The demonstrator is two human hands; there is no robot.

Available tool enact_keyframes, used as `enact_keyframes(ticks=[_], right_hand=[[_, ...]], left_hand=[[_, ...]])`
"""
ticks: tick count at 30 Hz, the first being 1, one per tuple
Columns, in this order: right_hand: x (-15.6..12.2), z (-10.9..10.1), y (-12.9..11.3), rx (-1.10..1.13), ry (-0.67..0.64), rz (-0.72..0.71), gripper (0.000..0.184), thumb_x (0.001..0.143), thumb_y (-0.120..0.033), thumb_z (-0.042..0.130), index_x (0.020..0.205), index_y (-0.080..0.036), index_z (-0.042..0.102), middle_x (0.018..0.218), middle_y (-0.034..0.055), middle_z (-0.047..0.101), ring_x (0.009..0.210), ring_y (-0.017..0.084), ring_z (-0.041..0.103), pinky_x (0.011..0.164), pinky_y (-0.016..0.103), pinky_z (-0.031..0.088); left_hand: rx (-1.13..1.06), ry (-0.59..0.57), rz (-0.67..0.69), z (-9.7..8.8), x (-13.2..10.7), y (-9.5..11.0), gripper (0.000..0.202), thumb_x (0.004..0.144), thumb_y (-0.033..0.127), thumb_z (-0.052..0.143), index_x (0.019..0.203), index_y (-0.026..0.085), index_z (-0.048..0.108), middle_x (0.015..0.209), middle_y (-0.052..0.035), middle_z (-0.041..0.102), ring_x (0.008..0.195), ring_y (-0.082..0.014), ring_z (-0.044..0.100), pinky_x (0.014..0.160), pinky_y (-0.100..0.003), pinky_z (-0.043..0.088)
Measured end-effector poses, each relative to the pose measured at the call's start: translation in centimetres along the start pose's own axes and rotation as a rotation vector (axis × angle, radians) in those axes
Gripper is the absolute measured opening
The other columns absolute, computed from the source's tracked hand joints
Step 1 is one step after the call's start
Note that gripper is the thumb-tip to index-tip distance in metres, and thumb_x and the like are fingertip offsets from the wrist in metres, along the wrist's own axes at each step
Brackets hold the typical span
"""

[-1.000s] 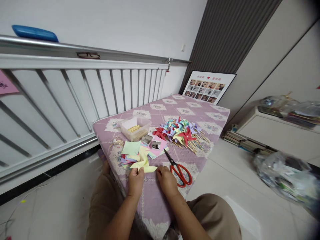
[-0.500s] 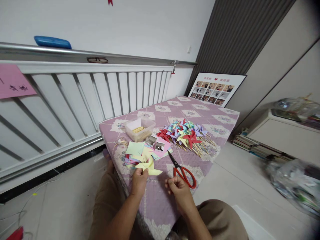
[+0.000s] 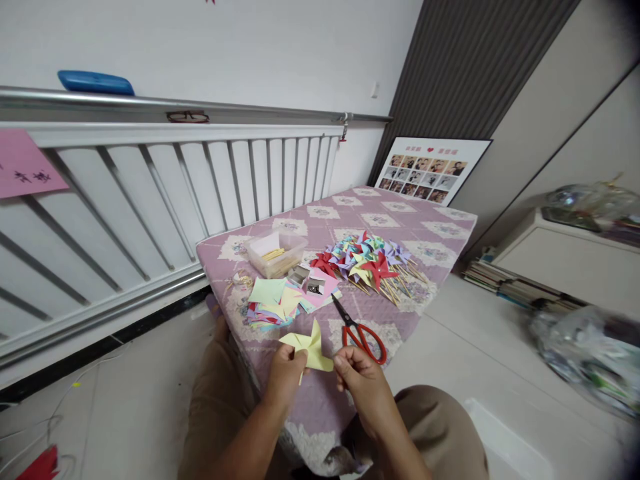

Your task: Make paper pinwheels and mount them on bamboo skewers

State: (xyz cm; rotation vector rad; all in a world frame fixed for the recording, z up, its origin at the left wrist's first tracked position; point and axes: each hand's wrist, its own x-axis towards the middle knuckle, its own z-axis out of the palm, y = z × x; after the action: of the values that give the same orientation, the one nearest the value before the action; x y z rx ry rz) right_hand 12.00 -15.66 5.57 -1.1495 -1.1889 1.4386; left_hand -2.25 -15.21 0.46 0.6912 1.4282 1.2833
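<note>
My left hand [image 3: 285, 377] pinches a folded yellow paper pinwheel [image 3: 309, 345], held just above the near end of the purple quilted table [image 3: 400, 227]. My right hand [image 3: 363, 383] is closed in a pinch right beside the pinwheel's lower right blade; whether something small is in its fingers I cannot make out. Red-handled scissors [image 3: 364, 337] lie on the table just beyond my right hand. A stack of coloured paper squares [image 3: 273, 303] lies beyond my left hand.
A heap of finished pinwheels on sticks [image 3: 370, 263] lies mid-table, with a clear plastic box of sticks [image 3: 277, 252] to its left. A white railing [image 3: 150, 187] runs along the left. A photo board [image 3: 425, 172] leans at the far end. Books [image 3: 505, 287] and plastic bags [image 3: 585, 353] lie on the floor at right.
The yellow pinwheel has been lifted off the table and drawn toward me in my left hand. My right hand left the table, closed into a pinch and came up beside the pinwheel.
</note>
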Motion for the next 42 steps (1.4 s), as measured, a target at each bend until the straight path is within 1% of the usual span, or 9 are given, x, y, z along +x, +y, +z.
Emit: enact_keyframes(ticks=[4, 8, 12, 18, 22, 31, 36, 39, 42], right_hand=[[-0.3, 0.1, -0.3, -0.135, -0.017, -0.074, 0.023, 0.079, -0.041, 0.064, 0.07, -0.02, 0.058, 0.054, -0.0057, 0.05, 0.049, 0.012, 0.044, 0.051, 0.024, 0.035], [-0.6, 0.3, -0.8, -0.421, 0.026, -0.261, 0.012, 0.08, -0.027, 0.057, 0.07, -0.021, 0.061, 0.063, -0.0006, 0.057, 0.058, 0.016, 0.052, 0.056, 0.026, 0.04], [-1.0, 0.3, -1.0, -0.651, 0.035, -0.456, 0.013, 0.081, -0.019, 0.05, 0.074, -0.023, 0.061, 0.069, 0.0026, 0.064, 0.063, 0.018, 0.059, 0.06, 0.028, 0.044], [-1.3, 0.3, -1.4, -0.808, -0.001, -0.652, 0.017, 0.087, -0.017, 0.049, 0.074, -0.022, 0.057, 0.07, 0.0031, 0.063, 0.067, 0.019, 0.059, 0.062, 0.028, 0.045], [-1.3, 0.2, -1.4, -0.856, -0.019, -0.668, 0.016, 0.089, -0.017, 0.051, 0.075, -0.022, 0.057, 0.072, 0.0029, 0.064, 0.069, 0.019, 0.06, 0.065, 0.029, 0.044], [-1.4, 0.0, -1.7, -0.907, -0.011, -0.675, 0.016, 0.089, -0.02, 0.052, 0.075, -0.023, 0.059, 0.072, 0.0027, 0.065, 0.07, 0.02, 0.059, 0.065, 0.031, 0.043], [-1.7, 0.2, -2.1, -0.848, -0.001, -0.64, 0.015, 0.088, -0.019, 0.054, 0.076, -0.023, 0.061, 0.078, 0.0036, 0.063, 0.076, 0.02, 0.059, 0.068, 0.032, 0.045], [-1.8, 0.2, -2.2, -0.817, 0.034, -0.616, 0.015, 0.086, -0.017, 0.055, 0.076, -0.024, 0.063, 0.085, 0.0051, 0.061, 0.083, 0.022, 0.058, 0.073, 0.034, 0.046], [-1.8, 0.3, -2.3, -0.814, 0.059, -0.597, 0.015, 0.084, -0.016, 0.056, 0.075, -0.024, 0.064, 0.104, 0.0082, 0.061, 0.101, 0.027, 0.055, 0.086, 0.042, 0.044]], left_hand=[[0.044, -0.027, 0.023, 0.5, -1.3, 0.9, 0.01, 0.067, 0.027, 0.06, 0.069, 0.017, 0.062, 0.052, 0.0052, 0.054, 0.046, -0.0102, 0.045, 0.046, -0.022, 0.033], [0.065, -0.054, 0.057, 0.7, -2.0, 1.4, 0.011, 0.067, 0.026, 0.06, 0.071, 0.016, 0.064, 0.056, 0.0038, 0.055, 0.052, -0.0115, 0.047, 0.051, -0.023, 0.036], [0.05, -0.107, 0.098, 1.0, -2.5, 1.8, 0.012, 0.067, 0.026, 0.059, 0.072, 0.016, 0.065, 0.065, 0.0004, 0.061, 0.063, -0.0148, 0.053, 0.06, -0.025, 0.042], [0.078, -0.157, 0.136, 1.0, -2.8, 1.7, 0.013, 0.071, 0.024, 0.055, 0.072, 0.017, 0.066, 0.067, 0.0003, 0.061, 0.068, -0.0159, 0.055, 0.065, -0.025, 0.044], [0.081, -0.166, 0.129, 0.8, -3.2, 2.0, 0.016, 0.072, 0.026, 0.055, 0.077, 0.016, 0.067, 0.071, -0.001, 0.064, 0.067, -0.0159, 0.055, 0.063, -0.025, 0.044], [0.1, -0.123, 0.132, 0.6, -4.0, 3.2, 0.013, 0.069, 0.027, 0.06, 0.071, 0.016, 0.066, 0.065, -0.0002, 0.062, 0.062, -0.0151, 0.054, 0.06, -0.025, 0.043], [0.102, -0.129, 0.144, 0.5, -4.3, 3.8, 0.014, 0.069, 0.028, 0.061, 0.072, 0.015, 0.067, 0.067, -0.0013, 0.065, 0.062, -0.0157, 0.055, 0.06, -0.025, 0.044], [0.113, -0.135, 0.137, 0.3, -4.3, 3.8, 0.015, 0.07, 0.028, 0.061, 0.073, 0.016, 0.068, 0.068, -0.0014, 0.066, 0.064, -0.0161, 0.057, 0.061, -0.025, 0.045], [0.112, -0.155, 0.144, 0.2, -4.2, 3.6, 0.016, 0.071, 0.029, 0.06, 0.074, 0.016, 0.069, 0.069, -0.0018, 0.066, 0.064, -0.0164, 0.057, 0.061, -0.025, 0.045]])
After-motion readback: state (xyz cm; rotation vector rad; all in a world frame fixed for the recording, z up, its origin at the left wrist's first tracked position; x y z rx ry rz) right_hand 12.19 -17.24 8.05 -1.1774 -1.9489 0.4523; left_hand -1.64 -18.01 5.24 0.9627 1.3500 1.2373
